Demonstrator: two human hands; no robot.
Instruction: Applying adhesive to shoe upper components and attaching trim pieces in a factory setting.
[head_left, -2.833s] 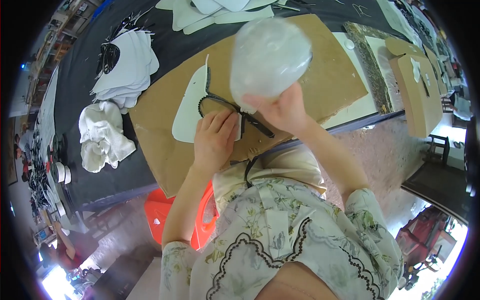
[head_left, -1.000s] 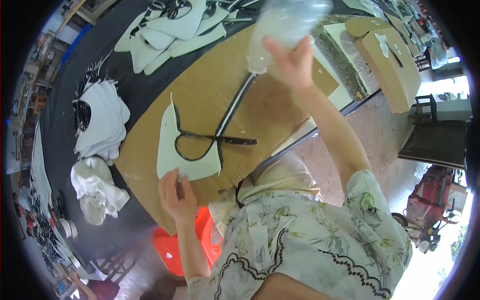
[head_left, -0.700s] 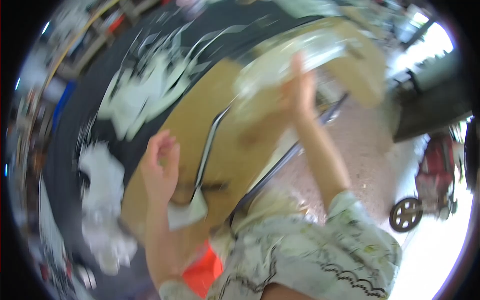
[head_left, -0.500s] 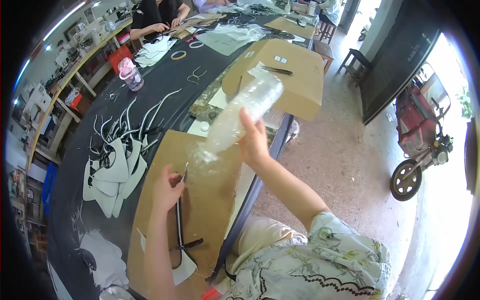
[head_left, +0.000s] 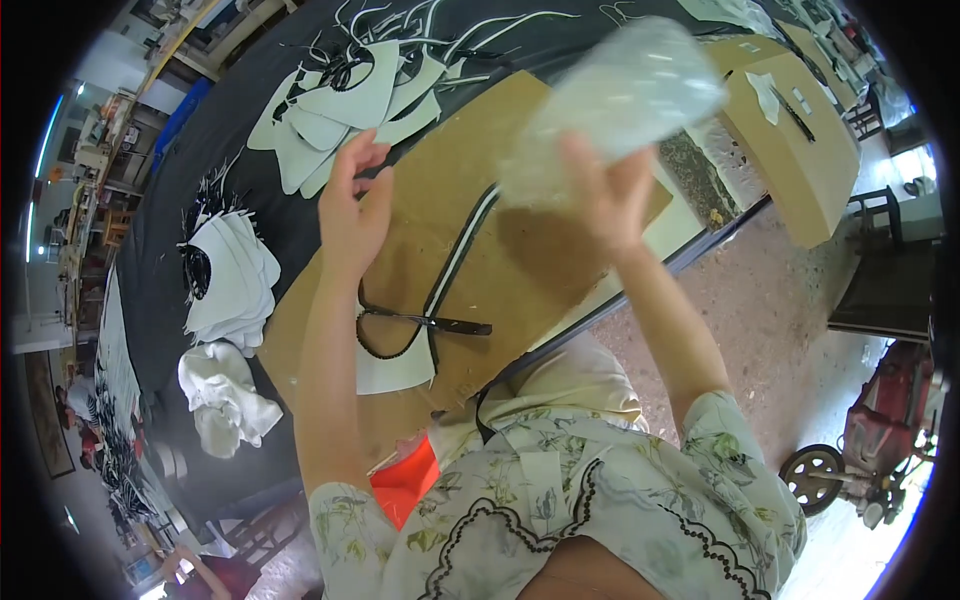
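Observation:
My right hand (head_left: 610,195) grips a clear, shiny plastic bundle (head_left: 640,95), blurred by motion, above the brown cardboard sheet (head_left: 545,265); whether it is a bag or a wrapped roll I cannot tell. Over the sheet's left edge, my left hand (head_left: 357,205) is raised with fingers loosely bent, the thumb apart and nothing visible in it. Below the hands on the cardboard lie a white cut piece (head_left: 395,368) with black edging, a black-and-white strap (head_left: 460,250) running up from it, and a black-handled tool (head_left: 460,326) across the strap.
White cut pieces with cords (head_left: 345,105) lie beyond my left hand. A stack of white pieces (head_left: 235,280) and a crumpled white cloth (head_left: 225,398) are at left. A cardboard box (head_left: 790,130) with a black pen-like tool (head_left: 795,115) stands at far right.
The view has tipped down and turned. My right hand still holds the plastic bundle, now smeared by motion. My left hand has moved away from the strap's end.

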